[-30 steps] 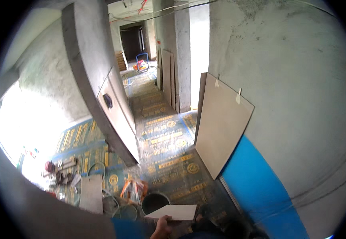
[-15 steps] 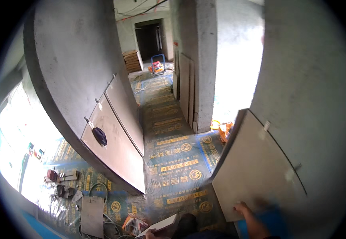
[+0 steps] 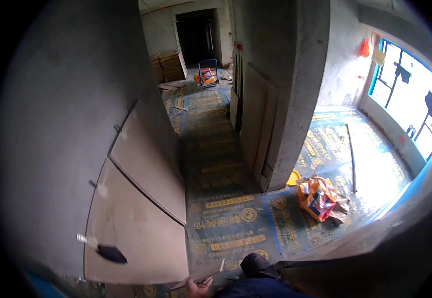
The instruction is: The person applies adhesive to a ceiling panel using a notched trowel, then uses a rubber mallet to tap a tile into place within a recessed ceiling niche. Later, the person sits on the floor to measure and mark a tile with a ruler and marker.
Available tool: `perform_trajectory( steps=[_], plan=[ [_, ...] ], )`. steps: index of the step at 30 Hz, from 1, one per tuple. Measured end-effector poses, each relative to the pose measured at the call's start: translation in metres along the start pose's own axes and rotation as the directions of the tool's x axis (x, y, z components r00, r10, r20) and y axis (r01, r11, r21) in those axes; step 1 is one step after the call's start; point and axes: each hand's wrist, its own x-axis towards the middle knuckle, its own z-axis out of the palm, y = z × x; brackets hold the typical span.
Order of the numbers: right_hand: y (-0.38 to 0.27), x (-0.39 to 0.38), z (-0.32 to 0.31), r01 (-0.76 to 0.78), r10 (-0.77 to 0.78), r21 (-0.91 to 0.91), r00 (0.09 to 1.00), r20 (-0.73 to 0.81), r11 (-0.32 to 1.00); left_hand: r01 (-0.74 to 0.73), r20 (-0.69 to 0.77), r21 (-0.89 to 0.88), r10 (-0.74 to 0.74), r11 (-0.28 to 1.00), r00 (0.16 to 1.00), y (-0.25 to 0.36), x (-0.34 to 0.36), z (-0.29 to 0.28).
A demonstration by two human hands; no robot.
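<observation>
At the lower edge, my left hand (image 3: 199,288) is closed on a narrow, pale flat strip (image 3: 207,274) that looks like a cut piece of tile or board. The strip slants up to the right, close to my dark-clad leg (image 3: 259,266). Nothing of my right hand shows. To the left of the held strip, a large beige panel (image 3: 136,233) leans flat along the grey wall. A dark object with a pale handle (image 3: 110,253), perhaps a brush, hangs against this panel.
Printed protective sheeting (image 3: 226,218) covers the corridor floor. Another panel (image 3: 256,119) leans beyond the right wall corner. An orange bag (image 3: 318,197) and a yellow bucket-like thing (image 3: 293,178) stand in the bright doorway. Farther off are a blue trolley (image 3: 208,74) and stacked sacks (image 3: 170,67).
The view has moved forward and swung, showing the windowed room on the right. My right hand, earlier at the right-hand panel, has left the view. My left hand still holds the strip.
</observation>
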Motion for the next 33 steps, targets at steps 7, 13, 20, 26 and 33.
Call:
perform_trajectory(
  steps=[7, 13, 20, 26, 33],
  plan=[
    [-0.102, 0.138, -0.191, 0.098, -0.066, -0.331, 0.992, 0.105, 0.939, 0.168, 0.221, 0.245, -0.224, 0.955, 0.949, 0.067, 0.190, 0.214],
    [-0.235, 0.353, -0.514, 0.143, -0.670, -0.949, 0.737, -0.086, 0.280, -0.129, 0.296, 0.517, -0.035, 0.846, 0.954, 0.094, 0.297, 0.395],
    [-0.518, 0.393, -0.848, 0.552, -0.507, -0.110, 0.646, -0.571, 0.827, -0.623, 0.809, 0.586, 0.415, -0.519, 0.415, 0.083, 0.392, 0.580],
    [-0.666, 0.365, -0.925, 0.188, 0.072, 0.468, 0.872, -0.484, 0.863, -0.423, 0.710, 0.669, 0.358, -0.611, 0.606, 0.129, 0.446, 0.803],
    [-0.615, 0.516, -0.935, -0.179, 0.179, -0.046, 0.984, -0.005, 0.983, -0.190, 0.094, 0.370, 0.166, 0.910, 0.982, 0.153, 0.549, 1.082]
  ],
)
